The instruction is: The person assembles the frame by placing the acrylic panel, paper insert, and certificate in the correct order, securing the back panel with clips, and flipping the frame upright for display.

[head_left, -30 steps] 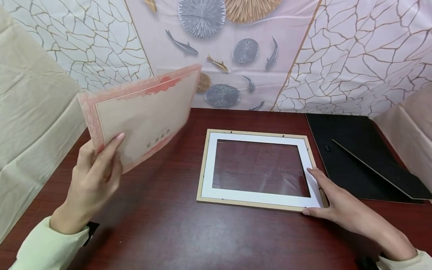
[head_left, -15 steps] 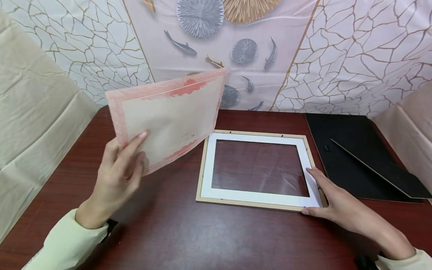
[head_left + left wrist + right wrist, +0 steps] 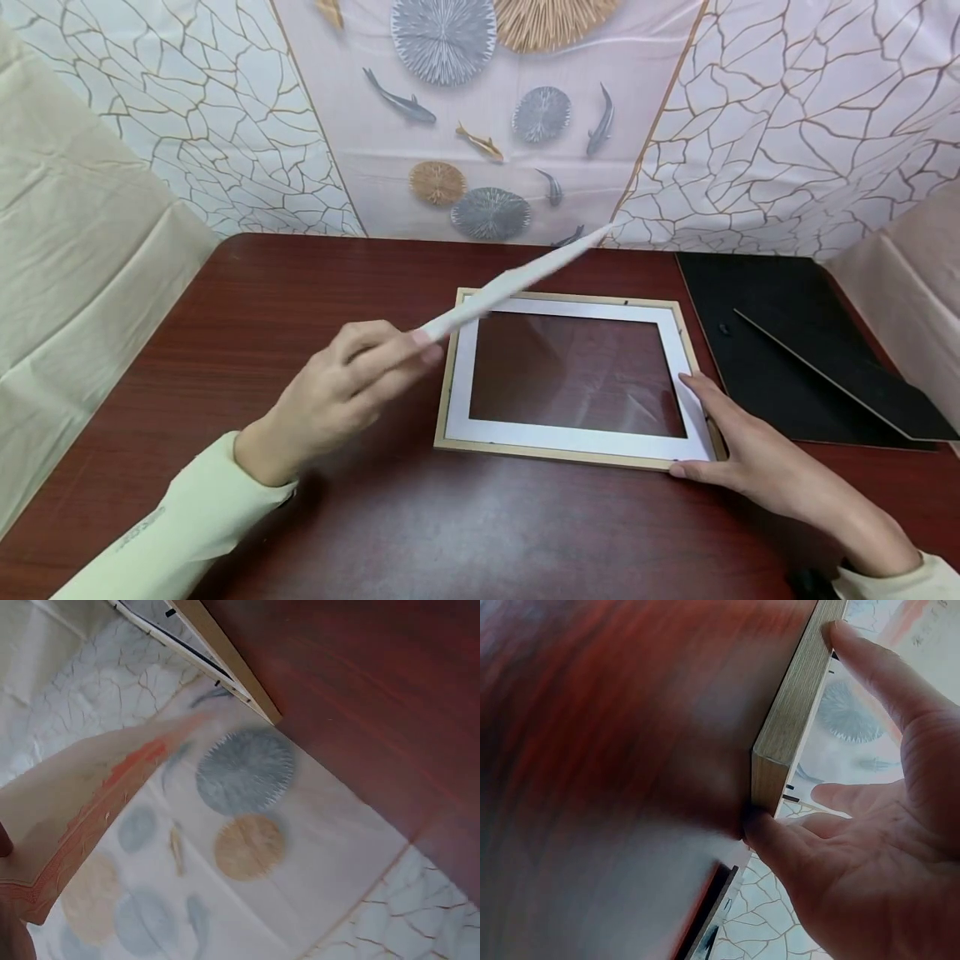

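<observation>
A picture frame [image 3: 573, 457] of pale wood with a white mat and glass lies flat on the dark red table [image 3: 315, 275]. My left hand [image 3: 352, 379] pinches a certificate sheet [image 3: 517, 282] with a red border, now seen almost edge-on above the frame's left side. In the left wrist view the certificate [image 3: 90, 802] is blurred. My right hand [image 3: 731, 454] rests on the frame's near right corner, its fingers straight on the mat and its thumb against the frame's edge. In the right wrist view the fingers [image 3: 870, 660] and thumb lie against the frame [image 3: 787, 735].
A black backing board [image 3: 780, 333] lies at the table's right side with a thinner black board [image 3: 847, 375] across it. Patterned cloth hangs behind, beige cloth at both sides.
My left hand has carried the certificate to the right and tipped it, from facing me at the left to nearly edge-on over the frame. The right hand has stayed put.
</observation>
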Available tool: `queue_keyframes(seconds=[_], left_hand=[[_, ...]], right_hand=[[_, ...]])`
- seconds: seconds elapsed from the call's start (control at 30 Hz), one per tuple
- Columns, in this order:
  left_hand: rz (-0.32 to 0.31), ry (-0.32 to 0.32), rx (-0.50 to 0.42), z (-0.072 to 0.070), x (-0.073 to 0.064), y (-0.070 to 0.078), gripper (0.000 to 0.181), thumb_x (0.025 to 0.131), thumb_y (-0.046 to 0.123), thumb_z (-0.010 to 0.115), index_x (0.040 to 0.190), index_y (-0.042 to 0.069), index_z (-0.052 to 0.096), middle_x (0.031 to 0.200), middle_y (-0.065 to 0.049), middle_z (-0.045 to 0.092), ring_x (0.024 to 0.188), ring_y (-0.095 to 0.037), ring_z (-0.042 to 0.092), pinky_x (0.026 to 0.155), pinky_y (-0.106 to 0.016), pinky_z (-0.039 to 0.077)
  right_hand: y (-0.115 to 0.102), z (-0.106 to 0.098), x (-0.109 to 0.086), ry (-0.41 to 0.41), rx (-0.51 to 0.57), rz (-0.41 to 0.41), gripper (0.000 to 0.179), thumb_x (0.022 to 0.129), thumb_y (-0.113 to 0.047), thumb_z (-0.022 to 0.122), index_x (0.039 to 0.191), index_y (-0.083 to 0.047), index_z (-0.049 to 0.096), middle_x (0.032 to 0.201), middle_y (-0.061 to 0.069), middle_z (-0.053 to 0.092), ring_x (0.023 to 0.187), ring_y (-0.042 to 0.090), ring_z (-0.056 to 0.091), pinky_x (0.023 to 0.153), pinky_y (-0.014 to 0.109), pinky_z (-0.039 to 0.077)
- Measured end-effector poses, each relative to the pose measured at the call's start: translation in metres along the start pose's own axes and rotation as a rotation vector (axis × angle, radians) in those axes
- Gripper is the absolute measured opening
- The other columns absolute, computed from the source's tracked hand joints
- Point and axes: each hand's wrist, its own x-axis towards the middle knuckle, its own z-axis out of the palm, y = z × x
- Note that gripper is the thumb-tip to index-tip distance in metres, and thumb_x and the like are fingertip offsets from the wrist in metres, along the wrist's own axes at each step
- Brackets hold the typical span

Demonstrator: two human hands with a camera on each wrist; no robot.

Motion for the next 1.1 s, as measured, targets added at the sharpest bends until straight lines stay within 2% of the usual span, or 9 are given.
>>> queue_keyframes(seconds=[0.1,0.2,0.33,0.5,0.67,0.77,0.87,1.0,1.1], left_hand=[[0.157,-0.031,0.099,0.008,0.007,-0.001,0.030,0.102,-0.003,0.060,0.126,0.010,0.072,0.129,-0.006,0.069,0.100,-0.029,0.065,0.080,-0.030,0.061],[0.298,-0.055,0.219,0.019,0.011,-0.001,0.044,0.099,-0.002,0.064,0.139,0.018,0.063,0.129,0.000,0.067,0.098,-0.026,0.066,0.081,-0.028,0.060],[0.383,-0.122,0.296,0.036,0.018,0.003,0.080,0.093,-0.004,0.068,0.161,0.023,0.037,0.124,0.001,0.060,0.098,-0.022,0.063,0.081,-0.026,0.055],[0.356,-0.134,0.185,0.054,0.022,0.008,0.087,0.090,-0.005,0.069,0.162,0.027,0.033,0.114,0.000,0.058,0.093,-0.022,0.060,0.076,-0.026,0.051],[0.277,-0.170,0.099,0.060,0.020,0.010,0.055,0.100,0.005,0.062,0.151,0.022,0.051,0.107,0.002,0.062,0.096,-0.019,0.061,0.081,-0.027,0.053],[0.209,-0.225,0.073,0.059,0.015,0.008,0.037,0.104,0.001,0.053,0.138,0.013,0.061,0.107,0.001,0.064,0.101,-0.019,0.062,0.089,-0.028,0.055],[0.156,-0.268,0.004,0.058,0.010,0.007,0.033,0.102,-0.009,0.046,0.121,0.008,0.066,0.109,-0.001,0.065,0.103,-0.021,0.062,0.094,-0.029,0.055],[0.112,-0.321,-0.075,0.057,0.009,0.008,0.029,0.098,-0.013,0.045,0.108,0.007,0.064,0.107,-0.002,0.065,0.102,-0.021,0.061,0.092,-0.028,0.054],[0.082,-0.346,-0.116,0.057,0.010,0.009,0.029,0.092,-0.015,0.047,0.105,0.007,0.062,0.104,-0.002,0.063,0.100,-0.020,0.060,0.090,-0.028,0.053]], right_hand=[[0.001,0.000,0.000,-0.001,0.003,-0.001,0.115,0.080,-0.043,0.090,0.164,-0.005,0.022,0.160,0.031,0.037,0.133,0.047,0.053,0.094,0.057,0.051],[0.002,0.001,0.000,-0.006,0.011,-0.003,0.115,0.081,-0.042,0.090,0.165,-0.005,0.021,0.161,0.031,0.036,0.133,0.048,0.053,0.095,0.060,0.050],[0.002,0.001,0.000,-0.011,0.038,-0.007,0.117,0.082,-0.042,0.089,0.167,-0.008,0.017,0.164,0.031,0.032,0.136,0.048,0.049,0.097,0.049,0.051],[0.000,-0.001,0.001,0.002,0.078,-0.037,0.115,0.083,-0.045,0.088,0.168,-0.020,0.015,0.165,0.021,0.035,0.133,0.037,0.049,0.091,0.013,0.041],[-0.001,-0.003,0.000,0.015,0.088,-0.055,0.106,0.084,-0.045,0.087,0.165,-0.021,0.023,0.157,0.016,0.042,0.125,0.031,0.051,0.088,0.009,0.039],[0.000,-0.003,0.001,0.002,0.096,-0.031,0.112,0.083,-0.047,0.087,0.167,-0.018,0.018,0.161,0.021,0.037,0.134,0.036,0.047,0.090,0.005,0.034],[0.003,-0.003,0.001,-0.028,0.098,0.020,0.121,0.083,-0.050,0.086,0.169,-0.012,0.011,0.165,0.028,0.032,0.142,0.044,0.043,0.105,0.022,0.042],[0.006,-0.002,0.001,-0.061,0.087,0.077,0.130,0.081,-0.051,0.087,0.168,-0.003,0.004,0.164,0.036,0.030,0.143,0.053,0.041,0.104,0.067,0.044],[0.008,-0.002,0.001,-0.063,0.087,0.088,0.132,0.079,-0.050,0.088,0.167,0.000,0.003,0.163,0.037,0.029,0.143,0.054,0.041,0.104,0.072,0.042]])
